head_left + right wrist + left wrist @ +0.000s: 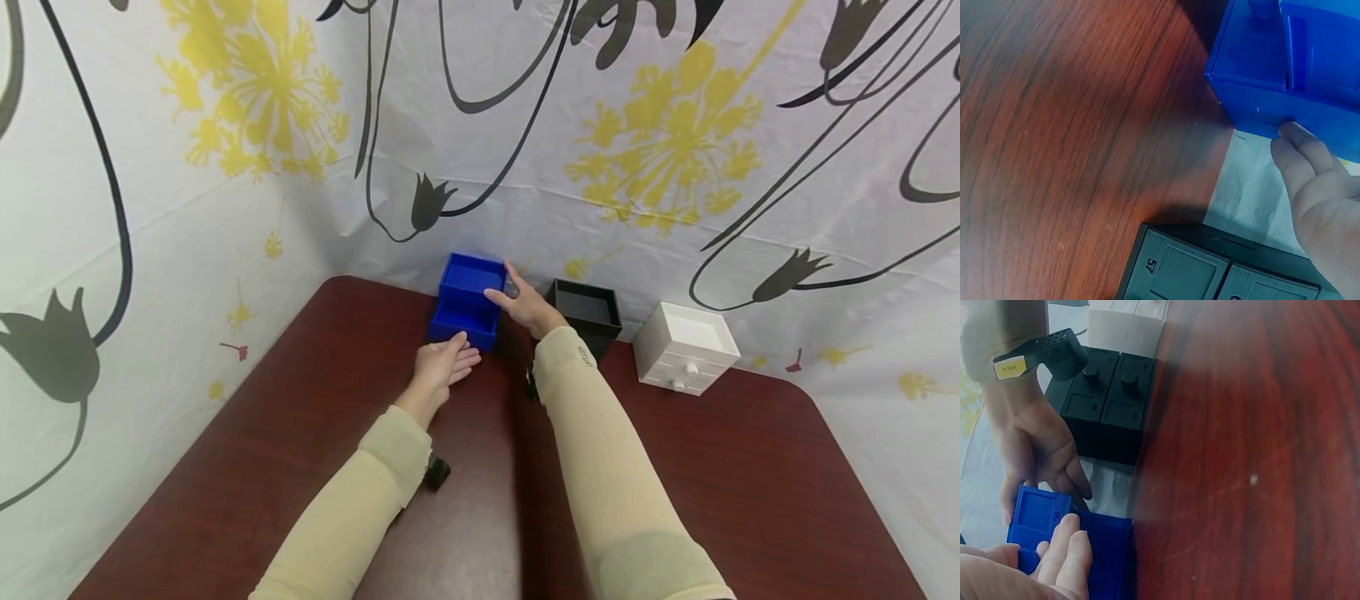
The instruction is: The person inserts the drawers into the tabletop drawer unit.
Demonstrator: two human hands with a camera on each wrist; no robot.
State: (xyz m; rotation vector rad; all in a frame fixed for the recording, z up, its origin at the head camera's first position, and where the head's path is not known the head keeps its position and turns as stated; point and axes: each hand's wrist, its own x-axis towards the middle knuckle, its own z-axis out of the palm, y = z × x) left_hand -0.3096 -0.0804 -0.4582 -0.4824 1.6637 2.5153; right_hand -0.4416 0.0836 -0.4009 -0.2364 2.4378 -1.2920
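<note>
A blue drawer box (472, 275) stands at the back of the table, its upper drawer (465, 318) pulled out toward me. My left hand (437, 368) is at the drawer front; in the left wrist view its thumb and a finger pinch the round knob (1027, 560), and other fingers lie straight along the front. At the box's right side is my right hand (531, 312), its thumb over the upper edge. The right wrist view shows its fairly straight fingers (1297, 147) touching the blue side wall (1254, 112).
A black drawer box (588, 304) stands just right of my right hand, with a white drawer box (693, 333) beyond it. Behind them hangs a patterned cloth (495, 167), close to the edge of the dark red table (300, 417).
</note>
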